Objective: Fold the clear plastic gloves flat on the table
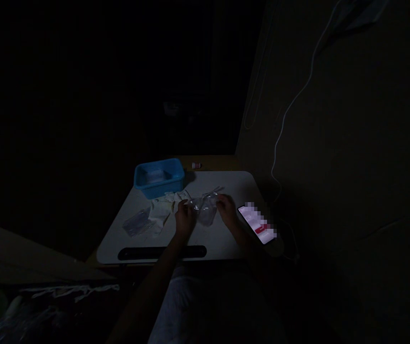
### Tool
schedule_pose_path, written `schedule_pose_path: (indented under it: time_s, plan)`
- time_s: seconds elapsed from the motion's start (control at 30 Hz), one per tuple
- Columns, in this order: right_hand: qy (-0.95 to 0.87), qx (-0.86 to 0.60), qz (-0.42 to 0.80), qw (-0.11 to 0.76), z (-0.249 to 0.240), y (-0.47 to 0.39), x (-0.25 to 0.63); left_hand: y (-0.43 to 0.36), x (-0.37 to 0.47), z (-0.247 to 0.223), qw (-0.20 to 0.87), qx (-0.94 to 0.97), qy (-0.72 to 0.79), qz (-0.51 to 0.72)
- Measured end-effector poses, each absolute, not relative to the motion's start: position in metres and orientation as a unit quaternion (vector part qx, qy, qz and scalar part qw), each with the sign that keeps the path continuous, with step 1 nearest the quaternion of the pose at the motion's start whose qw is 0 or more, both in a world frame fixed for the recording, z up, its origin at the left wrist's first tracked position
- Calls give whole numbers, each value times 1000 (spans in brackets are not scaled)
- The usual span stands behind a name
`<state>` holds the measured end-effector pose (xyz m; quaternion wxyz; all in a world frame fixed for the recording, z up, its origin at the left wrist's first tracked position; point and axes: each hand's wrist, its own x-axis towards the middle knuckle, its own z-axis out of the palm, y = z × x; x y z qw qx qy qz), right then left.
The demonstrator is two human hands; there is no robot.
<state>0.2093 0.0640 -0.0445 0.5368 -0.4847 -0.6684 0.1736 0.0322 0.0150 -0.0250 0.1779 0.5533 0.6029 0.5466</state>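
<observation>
Between my two hands a clear plastic bag (207, 211) is stretched out just above the white table (154, 244). My left hand (185, 217) pinches its left side, and my right hand (226, 206) grips its upper right edge. Crumpled pale paper or cloth (161, 210) lies to the left of my left hand. Farther left rests another clear plastic bag (136, 222), lying flat. The room is dark, so the exact finger positions are hard to make out.
A blue plastic basin (159, 187) stands at the back left with something pale inside. Behind the table sits a small white and red bottle (196, 165). A lit phone (258, 224) lies at the right edge. A white cable (284, 119) hangs along the right wall.
</observation>
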Motion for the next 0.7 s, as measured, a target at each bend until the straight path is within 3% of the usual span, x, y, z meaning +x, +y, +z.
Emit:
schedule_pose_path:
  time_s: [0.2,0.7]
  plan:
    - [-737,-481,73,469,-30,54,204,22,29,-36,144,564,594,555]
    - [-853,-456,7,255,-12,27,194,19,29,-28,104,593,593,535]
